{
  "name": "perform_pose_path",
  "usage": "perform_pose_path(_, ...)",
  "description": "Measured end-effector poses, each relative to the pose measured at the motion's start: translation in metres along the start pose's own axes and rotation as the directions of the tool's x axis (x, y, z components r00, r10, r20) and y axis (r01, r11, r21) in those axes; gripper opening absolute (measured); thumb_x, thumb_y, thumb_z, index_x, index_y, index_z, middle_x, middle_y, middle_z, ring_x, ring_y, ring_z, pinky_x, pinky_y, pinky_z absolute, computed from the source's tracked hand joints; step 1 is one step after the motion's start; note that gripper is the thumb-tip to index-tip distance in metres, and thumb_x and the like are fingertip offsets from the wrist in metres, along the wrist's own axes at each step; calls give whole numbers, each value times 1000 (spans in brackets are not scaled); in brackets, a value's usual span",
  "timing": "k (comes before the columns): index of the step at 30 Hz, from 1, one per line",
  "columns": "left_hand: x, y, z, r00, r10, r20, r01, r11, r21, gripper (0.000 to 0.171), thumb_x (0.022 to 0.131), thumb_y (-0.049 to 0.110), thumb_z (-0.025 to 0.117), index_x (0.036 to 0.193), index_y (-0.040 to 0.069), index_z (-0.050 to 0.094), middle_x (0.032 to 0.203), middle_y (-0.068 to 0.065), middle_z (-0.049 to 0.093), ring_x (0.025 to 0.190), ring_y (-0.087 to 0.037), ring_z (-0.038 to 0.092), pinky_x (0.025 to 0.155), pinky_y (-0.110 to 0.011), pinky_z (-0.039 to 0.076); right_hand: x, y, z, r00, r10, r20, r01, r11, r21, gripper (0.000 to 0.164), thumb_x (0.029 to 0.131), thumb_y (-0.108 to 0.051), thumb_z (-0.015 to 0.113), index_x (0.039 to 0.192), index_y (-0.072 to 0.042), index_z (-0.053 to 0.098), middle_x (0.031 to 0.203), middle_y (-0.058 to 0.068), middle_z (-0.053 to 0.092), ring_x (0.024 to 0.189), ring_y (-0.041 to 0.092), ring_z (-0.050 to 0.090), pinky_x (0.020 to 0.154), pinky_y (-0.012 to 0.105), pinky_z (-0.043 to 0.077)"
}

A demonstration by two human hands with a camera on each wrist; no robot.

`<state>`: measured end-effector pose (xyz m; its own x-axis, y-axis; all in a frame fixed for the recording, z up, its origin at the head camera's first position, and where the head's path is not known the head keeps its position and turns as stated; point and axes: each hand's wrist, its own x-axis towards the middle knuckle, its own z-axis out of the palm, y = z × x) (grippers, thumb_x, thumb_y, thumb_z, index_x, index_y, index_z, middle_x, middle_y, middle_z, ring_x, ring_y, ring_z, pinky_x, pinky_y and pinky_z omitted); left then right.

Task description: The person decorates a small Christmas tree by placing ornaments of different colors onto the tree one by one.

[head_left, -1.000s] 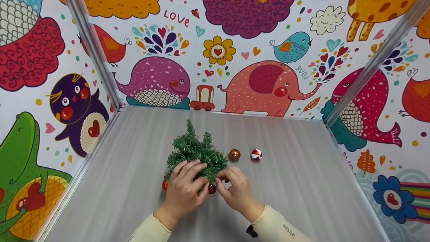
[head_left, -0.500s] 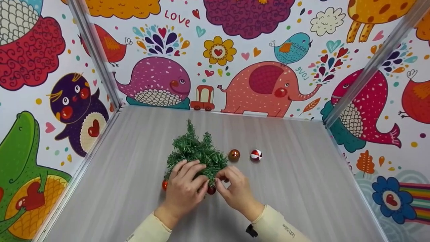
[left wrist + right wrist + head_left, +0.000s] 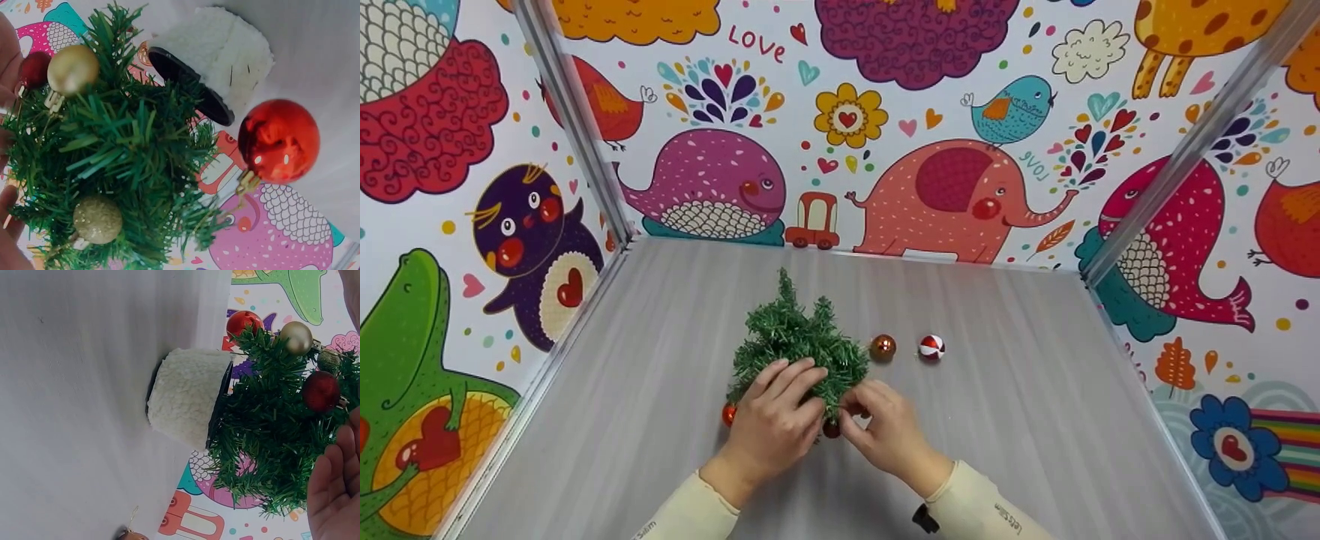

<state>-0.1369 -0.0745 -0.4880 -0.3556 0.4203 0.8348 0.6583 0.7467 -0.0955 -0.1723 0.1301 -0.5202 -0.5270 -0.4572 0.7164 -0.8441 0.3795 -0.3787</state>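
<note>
A small green Christmas tree (image 3: 795,330) stands before me, its white textured pot (image 3: 188,396) hidden behind my hands in the head view. My left hand (image 3: 772,431) lies over its front branches, thumb and fingers bent around them. At the right front branch, my right hand (image 3: 891,431) brings thumb and index finger together in a pinch. A dark red bauble (image 3: 320,391) hangs right by those fingertips, its loop hidden. Also on the tree are a shiny red bauble (image 3: 279,140), a matte gold bauble (image 3: 73,68) and a glittery gold bauble (image 3: 97,219).
On the grey table (image 3: 1020,390), behind my right hand, lie a copper-coloured bauble (image 3: 883,347) and a red-and-white bauble (image 3: 931,347). Walls with cartoon animals (image 3: 952,195) and metal corner posts (image 3: 1185,142) enclose the table at the back and sides.
My right hand has shifted slightly left and closer to the branch. The dark red bauble sits a little lower and more covered by the fingers. My left fingers have edged slightly right.
</note>
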Motion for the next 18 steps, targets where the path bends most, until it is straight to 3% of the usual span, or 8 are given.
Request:
perform_pose_path(7,0,0,1,998,11,64,-11,1000,4,4,77,13,69,78,13,66,119,-7,66,119,-29,58,103,-46,39,0,1,-1,1000,-10,-10,10,1000,22,10,88,-7,67,90,-16,63,81,-7,60,71,7,56,61,16,47)
perform_pose_path(12,-1,-1,0,996,0,84,0,1000,-5,18,72,23,79,82,13,67,121,-7,66,119,-28,57,102,-46,38,0,2,-1,1000,-4,-10,5,999,43,15,85,-4,69,90,-16,63,80,-5,60,71,9,57,60,17,48)
perform_pose_path(18,-1,0,-1,995,-24,93,25,1000,-7,20,76,28,78,82,13,67,121,-7,65,120,-28,57,104,-47,37,0,1,-3,999,40,15,-41,998,41,17,86,-4,70,89,-19,63,82,-9,59,75,6,56,61,17,48)
